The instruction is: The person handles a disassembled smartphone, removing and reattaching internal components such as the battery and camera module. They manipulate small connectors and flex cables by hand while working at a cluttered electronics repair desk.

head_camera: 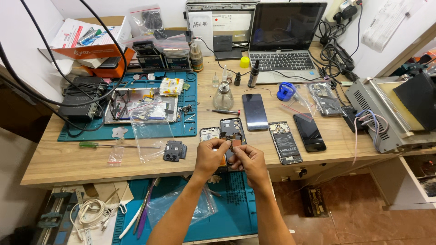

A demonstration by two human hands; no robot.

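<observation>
Both hands work together at the near edge of the wooden bench (54, 159). The left hand (210, 156) and the right hand (247, 161) are drawn close, fingertips pinching a small copper-coloured flat component (235, 144) between them. Whether each hand grips it firmly or only steadies it cannot be told. The component sits over the lower part of an opened dark phone body with exposed circuit board (232, 129), which lies flat on the bench directly under and just beyond the fingertips.

Just left of the left hand lies a small black camera-module cover (175, 150), clear of the hand. Further left, a green-handled screwdriver (97, 145) lies parallel to the bench edge, well apart. Beyond the left hand, a clear plastic zip bag (147, 131) overlaps the edge of a teal silicone work mat (190, 97).

Right of the right hand, an opened phone showing a black battery (285, 142) lies near the bench edge, with a black glossy phone (309, 132) just beside it. Beyond the hands, a dark blue-screened phone (255, 111) and a red-handled precision screwdriver (223, 111) lie flat, apart from each other.

Bare bench surface remains between the left hand and the green-handled screwdriver.
</observation>
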